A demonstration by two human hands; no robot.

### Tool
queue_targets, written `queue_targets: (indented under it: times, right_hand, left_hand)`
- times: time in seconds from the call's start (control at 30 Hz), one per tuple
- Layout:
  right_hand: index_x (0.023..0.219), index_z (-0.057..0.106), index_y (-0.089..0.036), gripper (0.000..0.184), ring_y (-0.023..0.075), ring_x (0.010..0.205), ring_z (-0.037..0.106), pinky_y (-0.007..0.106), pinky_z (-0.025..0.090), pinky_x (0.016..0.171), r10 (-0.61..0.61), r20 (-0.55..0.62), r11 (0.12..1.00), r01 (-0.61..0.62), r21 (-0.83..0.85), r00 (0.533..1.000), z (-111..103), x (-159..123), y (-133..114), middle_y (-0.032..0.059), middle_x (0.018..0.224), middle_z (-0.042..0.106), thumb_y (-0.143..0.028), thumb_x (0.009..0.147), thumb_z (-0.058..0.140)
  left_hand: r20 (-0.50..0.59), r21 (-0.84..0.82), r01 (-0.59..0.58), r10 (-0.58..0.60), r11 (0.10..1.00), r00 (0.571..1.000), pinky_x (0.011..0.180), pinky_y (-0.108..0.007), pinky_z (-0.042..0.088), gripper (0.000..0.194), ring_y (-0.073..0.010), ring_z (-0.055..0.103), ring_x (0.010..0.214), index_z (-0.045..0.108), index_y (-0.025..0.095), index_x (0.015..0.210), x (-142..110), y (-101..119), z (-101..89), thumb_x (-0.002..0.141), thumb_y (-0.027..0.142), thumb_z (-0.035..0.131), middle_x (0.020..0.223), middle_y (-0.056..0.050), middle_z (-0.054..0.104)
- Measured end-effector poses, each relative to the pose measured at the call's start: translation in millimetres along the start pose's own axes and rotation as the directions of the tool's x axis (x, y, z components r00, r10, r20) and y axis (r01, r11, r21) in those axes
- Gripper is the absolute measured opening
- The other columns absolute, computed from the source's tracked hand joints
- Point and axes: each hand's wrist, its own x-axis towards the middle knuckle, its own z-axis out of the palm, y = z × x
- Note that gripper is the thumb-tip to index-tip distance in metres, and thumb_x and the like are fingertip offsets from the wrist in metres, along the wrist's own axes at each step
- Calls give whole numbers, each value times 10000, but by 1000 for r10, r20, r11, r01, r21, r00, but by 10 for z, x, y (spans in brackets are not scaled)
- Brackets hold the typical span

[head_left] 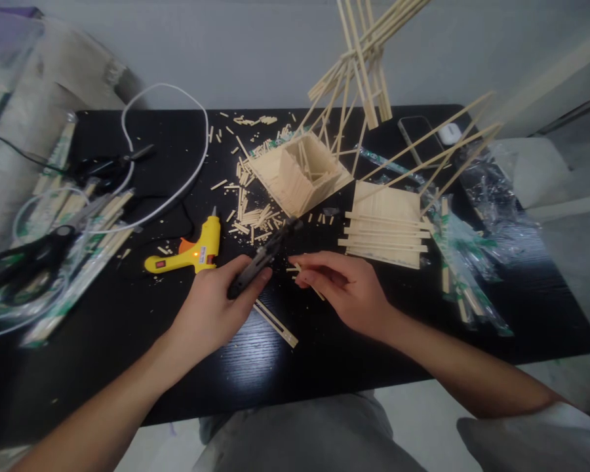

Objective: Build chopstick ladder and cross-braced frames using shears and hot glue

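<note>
The left hand (pixel 216 298) grips a long dark-grey tool (pixel 262 257); the right hand (pixel 356 288) pinches a thin pale wooden stick (pixel 319 294).

- On our table (pixel 334 357), we have the glue gun (pixel 194 254) left of our left hand (pixel 221 295).
- Scissors (pixel 59 239) lie left of the gun.
- Behind our right hand (pixel 354 285) lies the panel (pixel 386 226), a phone (pixel 415 134) farther back.

- On your right, near the far edge of the black table (pixel 344 367), you have a dark phone (pixel 415 135), with wooden sticks crossing above it.
- A small white case (pixel 450 134) sits just beside it.
- Farther right, you see crumpled clear plastic (pixel 494 183).
- On your left, a white cable (pixel 207 128) loops widely.
- A grey wall (pixel 226 52) stands opposite you.
</note>
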Motion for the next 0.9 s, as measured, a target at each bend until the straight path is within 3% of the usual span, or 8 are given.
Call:
queue_targets:
  times: [0.1,0.23,0.33,0.47,0.57,0.67,0.8,0.9]
  right_hand:
    - [1250,790,-259,227,151,893,814,284,653,879,5,2,1000,-6,19,1000,6,-11,9,10,962,834,-259,1028,745]
    - [1077,744,-238,113,156,882,832,267,653,838,85,-55,987,-76,138,995,23,4,-6,12,938,855,-278,990,802]
    - [940,666,-224,213,164,799,827,268,658,734,172,-116,960,-140,245,978,21,39,-18,35,932,866,-335,952,847]
    - [843,644,-218,320,178,746,804,265,626,633,210,-168,958,-169,230,963,-12,79,5,31,854,847,-397,879,906]
    - [807,698,-215,283,163,689,758,266,586,613,166,-185,986,-160,47,969,-45,85,43,13,792,814,-396,881,902]
    - [883,776,-223,157,192,814,780,318,605,729,13,-134,970,-45,-238,991,-82,88,77,37,912,836,-332,996,780]
    - [1050,757,-211,86,250,978,767,403,616,867,-239,-87,782,138,-607,967,-145,103,137,87,1070,807,-176,1021,684]
    - [1190,702,-204,232,286,1005,737,457,618,885,-226,-18,687,146,-712,974,-187,102,211,112,1100,765,-100,987,661]
  left_hand:
    - [-6,-231,87,-91,969,996,572,-269,423,343,-152,555,598,709,199,792,7,44,23,954,500,680,650,12,635]
    - [58,-372,181,-172,910,983,489,-256,348,304,-108,429,471,711,189,777,-14,78,75,905,463,740,511,64,491]
    - [54,-415,164,-156,895,986,474,-253,336,277,-91,419,461,728,185,780,-19,83,99,871,441,782,537,59,528]
    - [-58,-456,93,-134,885,989,480,-254,351,177,-82,447,484,781,205,841,-16,63,82,827,371,843,637,43,635]
    - [-153,-479,69,-161,875,975,484,-254,349,188,-90,474,514,807,227,898,-16,17,53,798,363,890,642,49,624]
    - [-208,-505,70,-200,860,958,501,-255,372,228,-99,503,551,809,232,932,-10,-36,37,811,405,898,677,40,634]
    - [-261,-512,61,-223,857,939,516,-259,393,239,-108,525,587,781,215,927,21,-60,21,860,432,855,767,11,684]
    - [-263,-521,67,-235,851,936,504,-258,380,237,-109,508,565,742,201,876,50,-43,-1,873,424,823,717,14,657]
